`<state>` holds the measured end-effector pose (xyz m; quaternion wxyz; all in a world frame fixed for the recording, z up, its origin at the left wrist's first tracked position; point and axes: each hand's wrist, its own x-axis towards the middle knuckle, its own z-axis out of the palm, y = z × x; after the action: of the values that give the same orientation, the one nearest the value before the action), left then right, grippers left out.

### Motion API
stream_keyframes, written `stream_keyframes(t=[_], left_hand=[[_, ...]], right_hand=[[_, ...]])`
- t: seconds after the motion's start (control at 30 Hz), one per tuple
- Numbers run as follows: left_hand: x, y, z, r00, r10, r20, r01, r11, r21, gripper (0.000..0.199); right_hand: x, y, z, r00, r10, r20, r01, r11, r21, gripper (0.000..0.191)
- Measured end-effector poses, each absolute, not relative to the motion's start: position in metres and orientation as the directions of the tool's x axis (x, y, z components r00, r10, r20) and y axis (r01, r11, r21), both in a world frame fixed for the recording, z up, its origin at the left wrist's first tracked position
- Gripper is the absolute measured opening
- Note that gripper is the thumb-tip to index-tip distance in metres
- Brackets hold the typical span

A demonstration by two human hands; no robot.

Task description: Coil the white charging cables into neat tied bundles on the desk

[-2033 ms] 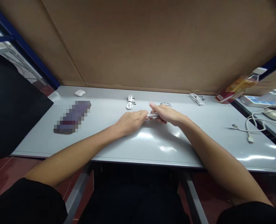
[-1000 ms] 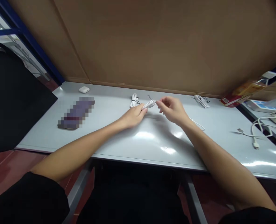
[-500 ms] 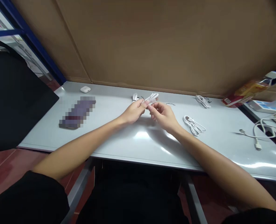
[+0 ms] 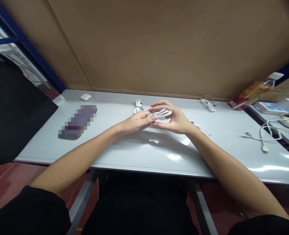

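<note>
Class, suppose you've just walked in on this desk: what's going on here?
A person is handling a folded white USB cable above a grey desk. The left hand grips one end of the bundle, while the right hand curves around the other, thumb and fingers spread. Behind the left hand lies a tied white cable; another coiled cable lies near the drink bottle, and a third is partly hidden by the right forearm.
</note>
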<state>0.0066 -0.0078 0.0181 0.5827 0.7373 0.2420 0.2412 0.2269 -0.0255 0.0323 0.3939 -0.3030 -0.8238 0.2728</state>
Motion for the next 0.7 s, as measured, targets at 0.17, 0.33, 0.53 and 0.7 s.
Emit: stream_keyframes(t=[0.17,0.33,0.53,0.7], left_hand=[[0.008,-0.008,0.011,0.639,0.760,0.117,0.089,-0.224,0.970,0.048],[0.012,-0.008,0.006,0.592,0.801,0.083,0.070,-0.153,0.986,0.054],[0.015,-0.007,0.009,0.621,0.782,-0.060,0.058,0.030,0.998,0.054],[0.012,-0.005,0.003,0.590,0.804,-0.067,0.121,-0.006,0.993,0.055]], right_hand=[[0.222,-0.023,0.025,-0.403,0.795,0.454,0.308,0.585,-0.751,0.020],[0.218,-0.018,0.016,-0.348,0.806,0.478,0.337,0.584,-0.739,0.023],[0.215,-0.019,0.014,-0.334,0.820,0.465,0.354,0.566,-0.744,0.027],[0.211,-0.019,0.012,-0.309,0.856,0.415,0.340,0.507,-0.792,0.029]])
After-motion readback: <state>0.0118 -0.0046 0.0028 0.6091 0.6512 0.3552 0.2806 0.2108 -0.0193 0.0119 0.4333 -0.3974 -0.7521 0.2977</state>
